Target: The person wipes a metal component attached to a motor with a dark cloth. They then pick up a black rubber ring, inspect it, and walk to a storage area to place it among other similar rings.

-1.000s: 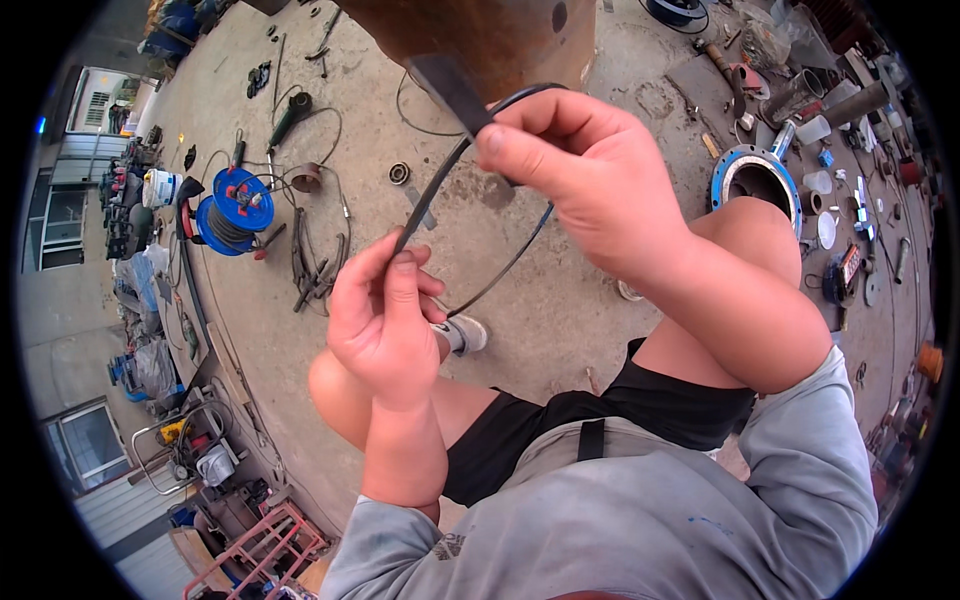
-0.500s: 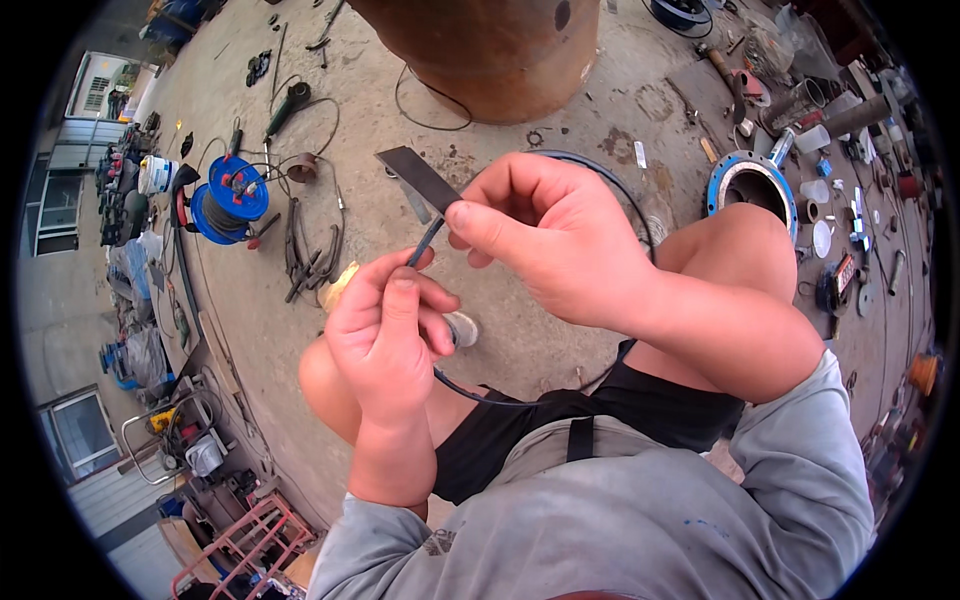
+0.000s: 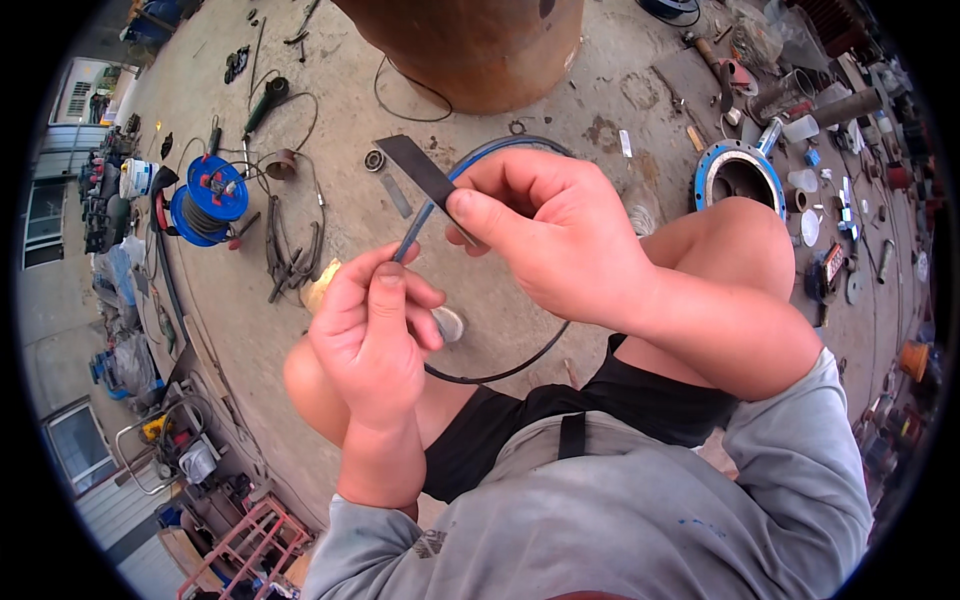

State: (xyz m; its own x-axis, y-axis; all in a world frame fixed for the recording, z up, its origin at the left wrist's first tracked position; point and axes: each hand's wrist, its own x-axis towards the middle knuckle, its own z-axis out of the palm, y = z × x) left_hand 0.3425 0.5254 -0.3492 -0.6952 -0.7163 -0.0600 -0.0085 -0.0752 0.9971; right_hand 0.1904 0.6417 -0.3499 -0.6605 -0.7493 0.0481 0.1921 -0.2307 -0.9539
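At the person's ten o'clock, the left hand (image 3: 372, 328) pinches a black cable (image 3: 411, 238) below its end. Toward twelve, the right hand (image 3: 555, 230) pinches a dark flat strip (image 3: 415, 170) beside that end; contact is unclear. No cut can be made out, so work seems barely begun. Farther off: a blue reel (image 3: 208, 212) at ten, a rusty drum (image 3: 470, 55) at twelve.

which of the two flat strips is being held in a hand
The dark strip with the slanted end, pinched in the right hand; the smaller grey strip lies on the concrete floor near the ring-shaped bearing.
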